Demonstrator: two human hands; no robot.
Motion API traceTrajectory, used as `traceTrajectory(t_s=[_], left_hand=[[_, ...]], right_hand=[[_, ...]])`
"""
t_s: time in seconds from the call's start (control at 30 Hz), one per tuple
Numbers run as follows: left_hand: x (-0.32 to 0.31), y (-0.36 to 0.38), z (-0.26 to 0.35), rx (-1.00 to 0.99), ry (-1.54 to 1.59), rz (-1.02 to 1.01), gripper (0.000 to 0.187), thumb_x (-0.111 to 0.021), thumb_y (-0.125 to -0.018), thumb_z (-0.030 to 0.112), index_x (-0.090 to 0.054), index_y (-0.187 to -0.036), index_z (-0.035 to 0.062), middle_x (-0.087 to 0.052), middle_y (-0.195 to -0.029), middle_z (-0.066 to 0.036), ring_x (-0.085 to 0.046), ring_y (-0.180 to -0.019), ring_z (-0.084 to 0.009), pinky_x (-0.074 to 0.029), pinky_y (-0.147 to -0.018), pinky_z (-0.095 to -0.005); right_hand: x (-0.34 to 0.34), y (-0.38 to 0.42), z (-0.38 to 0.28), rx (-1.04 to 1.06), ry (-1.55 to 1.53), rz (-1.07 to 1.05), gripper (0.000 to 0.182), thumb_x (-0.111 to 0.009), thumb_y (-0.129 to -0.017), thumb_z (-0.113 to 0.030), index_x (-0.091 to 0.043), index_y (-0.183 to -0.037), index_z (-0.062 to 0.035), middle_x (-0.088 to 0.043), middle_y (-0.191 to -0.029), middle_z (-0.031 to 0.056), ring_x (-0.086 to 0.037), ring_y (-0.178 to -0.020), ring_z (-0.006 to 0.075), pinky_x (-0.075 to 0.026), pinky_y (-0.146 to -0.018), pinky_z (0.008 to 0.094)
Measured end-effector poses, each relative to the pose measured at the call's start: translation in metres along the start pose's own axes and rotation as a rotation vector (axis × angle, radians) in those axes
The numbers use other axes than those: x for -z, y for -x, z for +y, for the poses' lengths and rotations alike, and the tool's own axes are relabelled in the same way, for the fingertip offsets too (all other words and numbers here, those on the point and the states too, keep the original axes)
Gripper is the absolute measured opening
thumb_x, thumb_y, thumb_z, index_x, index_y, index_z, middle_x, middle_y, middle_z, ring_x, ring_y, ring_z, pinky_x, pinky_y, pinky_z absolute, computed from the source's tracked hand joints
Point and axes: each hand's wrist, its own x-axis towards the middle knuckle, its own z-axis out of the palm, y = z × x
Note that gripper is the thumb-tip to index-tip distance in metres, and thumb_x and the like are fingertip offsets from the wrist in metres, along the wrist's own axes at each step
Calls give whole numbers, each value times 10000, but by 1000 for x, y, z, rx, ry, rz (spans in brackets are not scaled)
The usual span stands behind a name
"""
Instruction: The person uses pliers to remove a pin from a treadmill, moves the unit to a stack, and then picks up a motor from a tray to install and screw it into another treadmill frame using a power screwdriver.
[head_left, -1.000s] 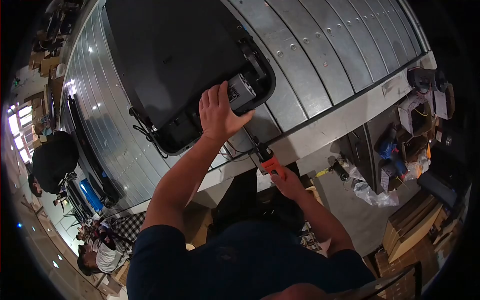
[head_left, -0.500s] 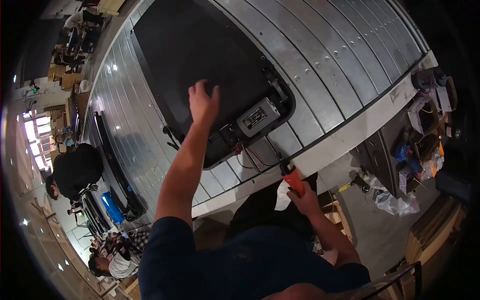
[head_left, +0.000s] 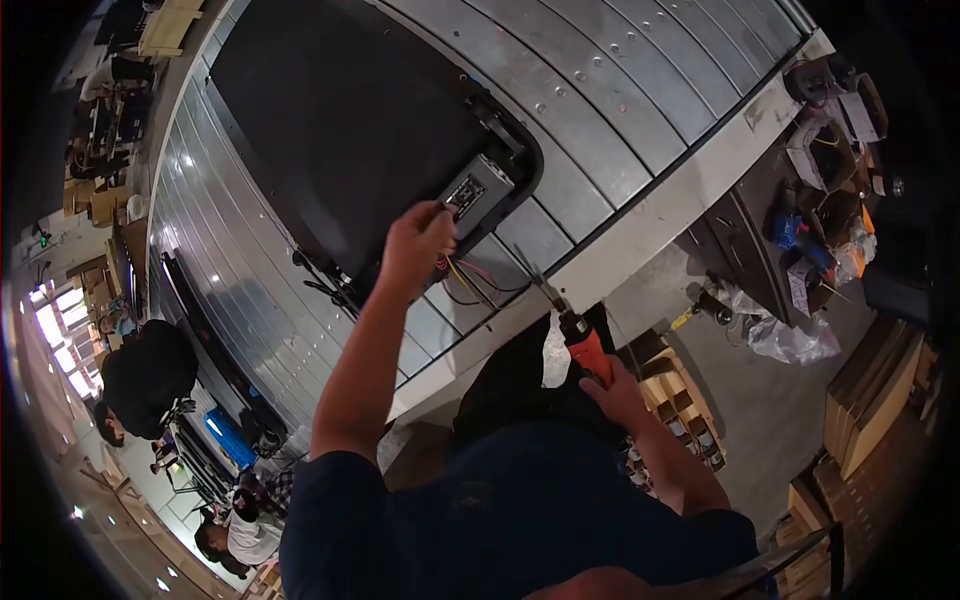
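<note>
My right hand (head_left: pixel 610 388) grips a red and black power screwdriver (head_left: pixel 588 350) by its body, at the near edge of the metal table. Its long thin bit points up and to the left, over the slats. My left hand (head_left: pixel 418 248) is at the lower left end of a grey motor (head_left: pixel 478 196) with a label. Its fingers are drawn together in a pinch there, and what lies between them is hidden. The motor sits in the end of a large black panel (head_left: pixel 340 130). Red, yellow and black wires (head_left: pixel 470 278) hang out just right of my left hand.
The slatted metal table (head_left: pixel 590 120) carries the panel and a long black bar (head_left: pixel 205 315). On the floor at the right are a blue drill (head_left: pixel 790 230), plastic bags (head_left: pixel 795 335) and cardboard (head_left: pixel 870 405). A partitioned box (head_left: pixel 680 395) stands below my right hand. Other people are at the left.
My left hand has come down from above the black panel to the motor's end, and its spread fingers have closed. The view has shifted; my right hand still holds the screwdriver.
</note>
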Motion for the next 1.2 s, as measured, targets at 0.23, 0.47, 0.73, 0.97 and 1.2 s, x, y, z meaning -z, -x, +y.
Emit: traceTrajectory(t_s=[0.23, 0.47, 0.73, 0.97, 1.2], left_hand=[[-106, 41, -51, 317, 716, -130, 255, -587, -1109, 257, -632, -1257, 55, -738, -1193, -120, -719, -1102, -281, -574, -1008, -429], [-123, 40, -44, 335, 852, -131, 259, -523, -1130, 247, -605, -1253, 34, -727, -1215, -163, -715, -1144, -345, -567, -1046, -476], [-129, 45, -58, 294, 559, -151, 303, -522, -1141, 310, -592, -1305, 65, -728, -1245, -128, -738, -1117, -292, -606, -930, -392], [-138, -7, -81, 358, 687, -74, 343, -534, -1135, 316, -589, -1359, 62, -721, -1258, -128, -728, -1119, -299, -607, -915, -403], [-137, -24, -88, 340, 751, -19, 324, -534, -1132, 292, -608, -1351, 65, -721, -1249, -125, -715, -1097, -286, -583, -932, -414]], right_hand=[[37, 1, -37, 68, 113, -9, 726, -862, -847, -459, -559, -1402, -103, -733, -1195, 200, -718, -1116, 392, -558, -952, 493], [67, -10, -32, 98, 95, -67, 774, -829, -859, -522, -522, -1423, -89, -725, -1208, 239, -713, -1115, 437, -560, -944, 509], [93, -31, -8, -121, -350, -481, 591, -771, -940, -466, -582, -1332, -65, -714, -1044, 130, -685, -936, 265, -546, -866, 426], [59, -71, -3, 71, -95, -186, 597, -793, -913, -519, -627, -1246, -52, -713, -1044, 149, -691, -966, 278, -531, -889, 409], [55, -92, -18, 43, -8, -133, 635, -796, -895, -557, -612, -1258, -70, -736, -1073, 203, -720, -1015, 389, -545, -893, 481]])
